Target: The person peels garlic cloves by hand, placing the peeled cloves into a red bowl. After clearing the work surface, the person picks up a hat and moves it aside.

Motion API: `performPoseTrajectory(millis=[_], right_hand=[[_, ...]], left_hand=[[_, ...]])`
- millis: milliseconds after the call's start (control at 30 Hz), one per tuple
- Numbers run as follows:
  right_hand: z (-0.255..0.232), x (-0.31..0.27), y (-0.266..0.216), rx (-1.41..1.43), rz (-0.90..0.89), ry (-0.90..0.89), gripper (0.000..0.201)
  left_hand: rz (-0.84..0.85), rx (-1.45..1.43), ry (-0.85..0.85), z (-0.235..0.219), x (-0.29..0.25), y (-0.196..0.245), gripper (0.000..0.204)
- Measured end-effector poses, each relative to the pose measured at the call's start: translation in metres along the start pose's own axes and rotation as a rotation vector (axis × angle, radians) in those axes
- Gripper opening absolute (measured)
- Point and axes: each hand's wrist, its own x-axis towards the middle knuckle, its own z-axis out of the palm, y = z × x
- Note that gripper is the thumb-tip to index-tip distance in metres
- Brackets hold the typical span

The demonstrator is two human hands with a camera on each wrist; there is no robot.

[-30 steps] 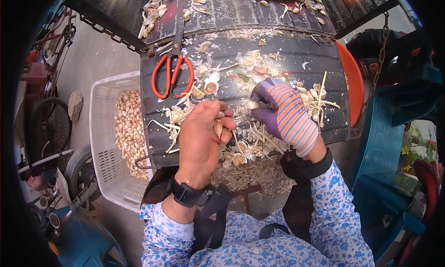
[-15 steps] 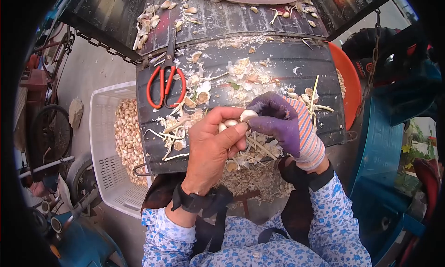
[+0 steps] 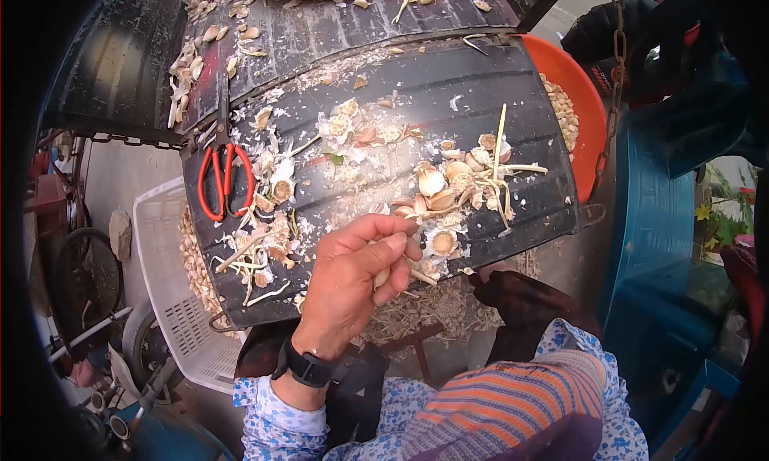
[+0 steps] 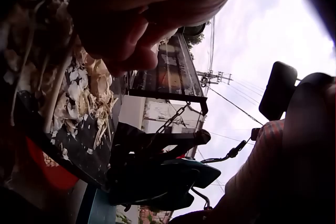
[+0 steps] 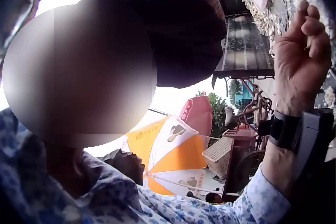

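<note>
Over the front of the dark ribbed board (image 3: pixel 384 76), my bare left hand (image 3: pixel 346 273) curls its fingers inward, the thumb laid against the forefinger. A pale garlic clove (image 3: pixel 381 278) shows between its fingers; the rest of the palm is hidden. My right hand (image 3: pixel 513 405), in a striped glove with purple on it, is up close to the head camera, low in the head view. Its fingers run out of that frame, and in the right wrist view the glove (image 5: pixel 178 35) is a dark shape near the head. Loose garlic cloves (image 3: pixel 432 182) and stems lie just beyond my left hand.
Red-handled scissors (image 3: pixel 223 128) lie at the board's left. A white crate (image 3: pixel 156 237) of cloves stands below on the left, an orange basin (image 3: pixel 593 100) with cloves on the right. A chain (image 3: pixel 617 76) hangs beside it. Papery skins (image 3: pixel 344 124) litter the board.
My right hand came to the left hand with a garlic clove, then rose toward the head. The left hand stays curled over the board's front. The head view has shifted and turned.
</note>
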Motion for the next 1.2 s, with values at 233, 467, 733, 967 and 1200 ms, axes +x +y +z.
performPoseTrajectory(millis=[233,467,733,967,1200], right_hand=[[-0.007,-0.003,-0.002,-0.025,0.007,0.064,0.022],[-0.007,-0.006,-0.007,-0.1,0.004,0.12,0.021],[0.005,-0.008,-0.032,-0.7,0.028,0.556,0.021],[-0.048,0.011,0.016,-1.478,0.065,0.939,0.019],[-0.072,0.015,0.039,-1.881,0.311,0.814,0.017]], left_hand=[[0.086,-0.003,0.15,0.001,0.008,-0.003,0.02],[0.199,-0.082,0.191,-0.007,0.008,-0.001,0.017],[0.058,-0.341,0.038,-0.009,0.003,-0.004,0.048],[0.121,-0.395,-0.054,-0.026,0.004,-0.001,0.037],[0.232,-0.337,0.166,-0.034,-0.014,0.014,0.025]])
